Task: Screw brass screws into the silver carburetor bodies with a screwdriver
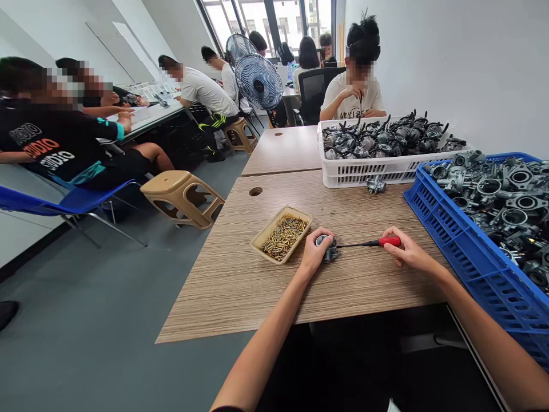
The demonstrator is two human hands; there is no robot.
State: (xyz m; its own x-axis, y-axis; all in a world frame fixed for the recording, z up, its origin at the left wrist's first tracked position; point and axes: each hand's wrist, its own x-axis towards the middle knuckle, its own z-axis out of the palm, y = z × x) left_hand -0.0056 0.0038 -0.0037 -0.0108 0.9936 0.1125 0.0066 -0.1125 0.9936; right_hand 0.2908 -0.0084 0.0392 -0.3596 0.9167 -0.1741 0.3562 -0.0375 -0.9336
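Screwdriver [372, 243] with a red handle lies level above the table [231, 286], its handle pinched between the thumb and fingers of the right hand [407, 250], its dark shaft reaching the side of a small metal part [331, 253]; how the tip seats cannot be made out. The left hand [315, 250] has its fingers curled around that part, holding it down near the table's front edge. Just left is a shallow tray [254, 246] of brass-coloured pieces [283, 237]. Beyond, a white basket [364, 178] and, to the right, a blue crate [454, 232] hold heaped metal parts.
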